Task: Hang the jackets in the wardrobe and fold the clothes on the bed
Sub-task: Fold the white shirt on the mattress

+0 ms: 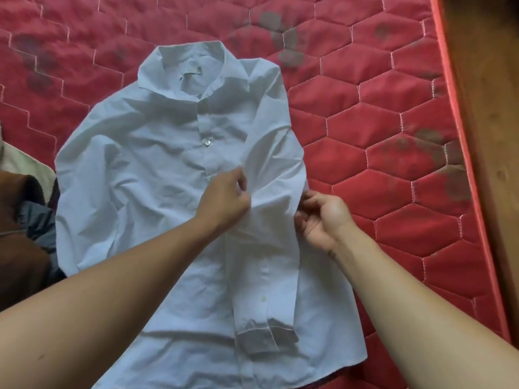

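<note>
A white long-sleeved shirt (157,169) lies front-up on the red quilted mattress (379,130), collar at the far end, buttons down the middle. Its right-hand sleeve is folded inward over the front, with the cuff (265,336) lying near the hem. My left hand (227,197) pinches the folded sleeve's inner edge near the button line. My right hand (323,217) grips the sleeve's outer fold at the shirt's right side. The other sleeve lies along the shirt's left edge.
A pile of other clothes (25,220), brown, grey and beige, sits at the left edge of the bed, touching the shirt. A wooden floor or bed frame (488,108) runs along the mattress's right side. Dark stains mark the mattress.
</note>
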A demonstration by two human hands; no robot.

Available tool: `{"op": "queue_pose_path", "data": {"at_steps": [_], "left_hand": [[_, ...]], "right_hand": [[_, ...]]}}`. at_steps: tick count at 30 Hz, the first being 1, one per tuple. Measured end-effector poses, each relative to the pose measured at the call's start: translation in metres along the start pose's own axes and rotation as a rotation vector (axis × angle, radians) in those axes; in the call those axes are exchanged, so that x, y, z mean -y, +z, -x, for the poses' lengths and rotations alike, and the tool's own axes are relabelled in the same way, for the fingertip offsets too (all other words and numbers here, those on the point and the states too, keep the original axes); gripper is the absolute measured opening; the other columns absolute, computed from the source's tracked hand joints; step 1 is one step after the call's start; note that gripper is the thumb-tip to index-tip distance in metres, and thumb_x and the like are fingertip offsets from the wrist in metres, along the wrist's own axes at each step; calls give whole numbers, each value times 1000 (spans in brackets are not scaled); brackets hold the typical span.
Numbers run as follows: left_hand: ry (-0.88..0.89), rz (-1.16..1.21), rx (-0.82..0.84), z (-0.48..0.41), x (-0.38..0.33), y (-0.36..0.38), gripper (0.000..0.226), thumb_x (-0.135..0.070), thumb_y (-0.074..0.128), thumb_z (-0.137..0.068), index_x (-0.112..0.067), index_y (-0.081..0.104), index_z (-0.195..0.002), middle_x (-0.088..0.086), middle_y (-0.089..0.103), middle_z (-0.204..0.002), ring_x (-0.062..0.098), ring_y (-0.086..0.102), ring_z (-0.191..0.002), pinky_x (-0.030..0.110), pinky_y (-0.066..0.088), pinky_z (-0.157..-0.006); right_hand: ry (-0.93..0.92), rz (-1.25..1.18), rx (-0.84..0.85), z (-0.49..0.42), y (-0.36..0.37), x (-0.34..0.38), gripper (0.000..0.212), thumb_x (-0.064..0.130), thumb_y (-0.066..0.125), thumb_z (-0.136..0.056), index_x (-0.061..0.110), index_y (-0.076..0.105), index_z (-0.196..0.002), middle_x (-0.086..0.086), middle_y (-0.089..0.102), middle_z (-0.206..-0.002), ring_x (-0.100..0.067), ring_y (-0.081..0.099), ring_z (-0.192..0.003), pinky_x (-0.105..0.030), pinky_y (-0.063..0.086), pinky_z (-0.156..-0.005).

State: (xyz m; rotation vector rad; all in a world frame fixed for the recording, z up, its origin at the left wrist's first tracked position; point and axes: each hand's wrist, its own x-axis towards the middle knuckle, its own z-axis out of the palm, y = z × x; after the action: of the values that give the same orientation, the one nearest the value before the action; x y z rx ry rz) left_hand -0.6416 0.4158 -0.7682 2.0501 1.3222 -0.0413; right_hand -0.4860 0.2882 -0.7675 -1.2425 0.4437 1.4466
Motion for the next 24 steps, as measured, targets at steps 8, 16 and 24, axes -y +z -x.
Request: {"op": "queue_pose_path", "data": {"at_steps": [8,16,24], "left_hand": [[74,553,24,-67,-51,-18,26,0,55,-84,-16,56,-103,5,48,-76,14,43,-52,25,36,-45],[-124,679,12,-40,-29,-19,49,0,48,-70,-16,69,-111,1,64,-79,10,51,-46,17,39,-41],[-26,771,-26,-66,-39,-32,39,-3,56,-73,-22,72,-103,-7,71,-100,7,66,-76,24,53,-67]], "right_hand": [[-371,503,220,-24,33,11,50,-10,55,-84,14,62,-128,-25,72,-110,-34,71,-97,-56,60,-86],[-1054,1025,-253,-45,23,18,41,-4,41,-78,5,53,-116,-15,60,-122,-34,57,-112,-42,46,-95],[-1020,2069,-228,-51,64,41,33,22,39,-93,6,64,-108,-9,67,-100,-20,68,-98,-28,51,-84]]}}
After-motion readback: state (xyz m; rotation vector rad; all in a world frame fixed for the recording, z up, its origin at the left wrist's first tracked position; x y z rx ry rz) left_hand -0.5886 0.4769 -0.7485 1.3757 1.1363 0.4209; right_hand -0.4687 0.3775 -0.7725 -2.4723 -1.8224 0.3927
